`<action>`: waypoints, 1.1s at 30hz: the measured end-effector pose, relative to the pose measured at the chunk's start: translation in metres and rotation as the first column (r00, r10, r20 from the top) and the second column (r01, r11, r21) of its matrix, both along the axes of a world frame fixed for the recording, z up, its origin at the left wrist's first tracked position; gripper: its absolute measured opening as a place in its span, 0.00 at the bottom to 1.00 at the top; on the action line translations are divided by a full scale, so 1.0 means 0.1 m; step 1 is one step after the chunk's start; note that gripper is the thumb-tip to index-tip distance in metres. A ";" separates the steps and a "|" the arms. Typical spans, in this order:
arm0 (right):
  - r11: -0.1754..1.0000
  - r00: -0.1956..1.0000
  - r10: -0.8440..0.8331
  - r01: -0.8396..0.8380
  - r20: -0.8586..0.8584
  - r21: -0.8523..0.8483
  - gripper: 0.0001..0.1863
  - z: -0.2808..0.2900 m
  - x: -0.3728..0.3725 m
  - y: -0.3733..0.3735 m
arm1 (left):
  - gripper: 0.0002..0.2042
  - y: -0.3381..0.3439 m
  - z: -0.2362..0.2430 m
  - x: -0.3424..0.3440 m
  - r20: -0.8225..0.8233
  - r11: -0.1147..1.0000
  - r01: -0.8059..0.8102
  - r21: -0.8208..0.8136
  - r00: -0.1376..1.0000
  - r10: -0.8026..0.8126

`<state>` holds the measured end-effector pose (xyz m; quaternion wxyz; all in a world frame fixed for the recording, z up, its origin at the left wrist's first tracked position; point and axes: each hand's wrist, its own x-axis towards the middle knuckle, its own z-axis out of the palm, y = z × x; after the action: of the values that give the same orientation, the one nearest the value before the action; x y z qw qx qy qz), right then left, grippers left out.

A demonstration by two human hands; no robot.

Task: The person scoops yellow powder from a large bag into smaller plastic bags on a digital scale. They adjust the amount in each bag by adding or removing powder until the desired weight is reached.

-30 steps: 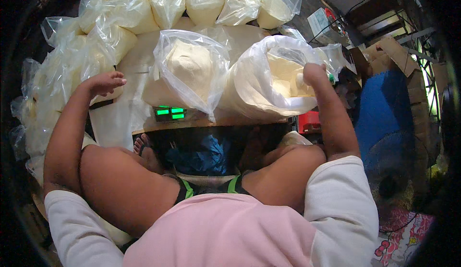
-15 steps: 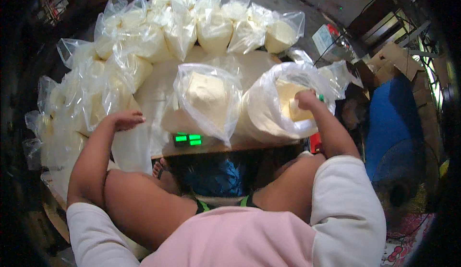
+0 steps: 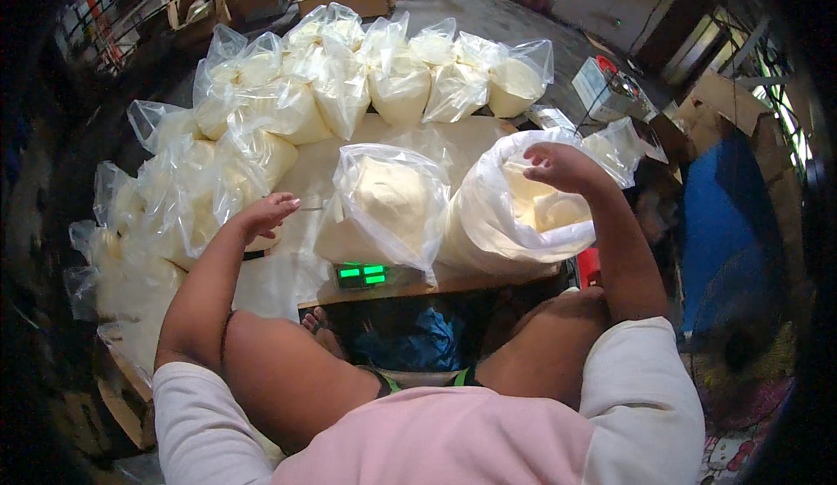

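A clear plastic bag of pale cream powder (image 3: pixel 388 190) stands open at the middle of the low table, just behind a scale display (image 3: pixel 362 276) lit green. To its right is a large white sack (image 3: pixel 479 210), its mouth rolled back around more of the powder. My right hand (image 3: pixel 558 168) hovers over the sack's far rim, fingers bent and apart, and nothing shows in it. My left hand (image 3: pixel 268 215) is held out left of the middle bag, fingers stretched, touching nothing that I can make out.
Several filled clear bags (image 3: pixel 397 84) line the table's back and left side. Cardboard boxes (image 3: pixel 344 1) lie on the floor beyond. At the right are a white box-like object (image 3: pixel 602 88), a blue sheet (image 3: pixel 728 232) and a red object (image 3: pixel 589 267). My knees flank the table's front edge.
My right hand has come up out of the sack; the pale object with a green part no longer shows in it. My left hand has shifted slightly right. The whole view has tilted upward.
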<state>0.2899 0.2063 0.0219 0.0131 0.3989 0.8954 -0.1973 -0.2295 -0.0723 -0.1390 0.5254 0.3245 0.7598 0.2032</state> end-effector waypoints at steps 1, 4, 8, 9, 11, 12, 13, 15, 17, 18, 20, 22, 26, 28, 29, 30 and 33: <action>1.000 1.000 0.006 -0.006 -0.010 0.002 0.23 0.05 -0.01 -0.06 | 0.41 0.04 0.01 0.03 -0.017 0.999 0.031 -0.017 0.999 -0.031; 0.998 0.999 0.038 -0.037 -0.035 0.043 0.22 0.05 0.10 -0.08 | 0.41 0.01 0.09 0.10 0.008 0.973 0.175 -0.150 0.984 -0.176; 0.997 0.984 0.079 -0.076 -0.158 0.023 0.20 0.03 0.09 -0.26 | 0.39 -0.09 -0.04 0.07 -0.052 0.953 0.175 -0.249 0.980 -0.193; 0.989 0.963 0.103 -0.126 -0.250 -0.078 0.20 -0.05 0.04 -0.33 | 0.39 -0.10 -0.07 0.03 -0.050 0.961 0.145 -0.236 0.986 -0.162; 0.937 0.899 0.105 -0.232 -0.425 -0.260 0.20 -0.18 -0.09 -0.58 | 0.38 -0.13 0.09 0.19 -0.039 0.991 0.029 -0.134 0.999 -0.034; 0.884 0.893 0.071 -0.263 -0.445 -0.387 0.20 -0.20 -0.17 -0.75 | 0.40 -0.09 0.13 0.26 0.058 0.996 -0.072 -0.061 0.995 0.076; 0.818 0.905 0.045 -0.275 -0.422 -0.505 0.21 -0.23 -0.31 -0.92 | 0.41 -0.10 0.24 0.27 0.149 0.982 -0.188 0.003 0.971 0.186; 0.729 0.939 -0.046 -0.202 -0.341 -0.654 0.28 -0.37 -0.45 -1.26 | 0.43 0.08 0.51 0.45 0.313 0.922 -0.363 0.132 0.898 0.309; 0.602 0.976 -0.117 -0.077 -0.184 -0.794 0.38 -0.56 -0.61 -1.42 | 0.45 0.16 1.00 0.85 0.356 0.865 -0.452 0.215 0.862 0.362; 0.518 0.956 -0.252 0.003 -0.149 -0.855 0.41 -0.70 -0.64 -1.52 | 0.45 0.21 1.26 1.08 0.337 0.852 -0.462 0.247 0.865 0.371; 0.313 0.862 -0.508 0.186 0.001 -0.931 0.43 -0.85 -0.80 -1.59 | 0.47 0.22 1.39 1.29 0.332 0.827 -0.498 0.261 0.851 0.408; 0.281 0.775 -0.620 0.079 -0.119 -0.956 0.43 -1.03 -0.91 -1.54 | 0.49 0.24 1.23 1.31 0.366 0.816 -0.534 0.221 0.821 0.438; 0.418 0.486 -0.835 0.260 -0.256 -0.870 0.41 -1.87 -1.11 -1.24 | 0.54 0.30 0.71 1.10 0.211 0.974 -0.226 -0.016 0.951 0.225; 0.406 0.383 -0.872 0.221 -0.305 -0.887 0.40 -2.13 -1.21 -1.13 | 0.56 0.42 0.56 1.06 0.280 0.960 -0.281 0.002 0.921 0.270; 0.360 0.325 -0.892 0.095 -0.313 -0.928 0.40 -2.21 -1.23 -1.10 | 0.56 0.46 0.54 1.11 0.283 0.955 -0.297 0.020 0.918 0.279; 0.315 0.265 -0.912 -0.036 -0.313 -0.948 0.40 -2.29 -1.24 -1.07 | 0.56 0.50 0.53 1.15 0.303 0.953 -0.302 0.023 0.911 0.281; 0.118 0.337 -0.911 -0.344 -0.240 -0.931 0.38 -2.07 -1.37 -1.11 | 0.57 0.47 0.58 1.23 0.374 0.943 -0.334 -0.011 0.873 0.313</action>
<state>0.1531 0.0955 -0.1856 -0.2604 0.3406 0.2687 -0.8625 -0.1070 -0.0255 -0.0813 0.6087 0.1628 0.6847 0.3663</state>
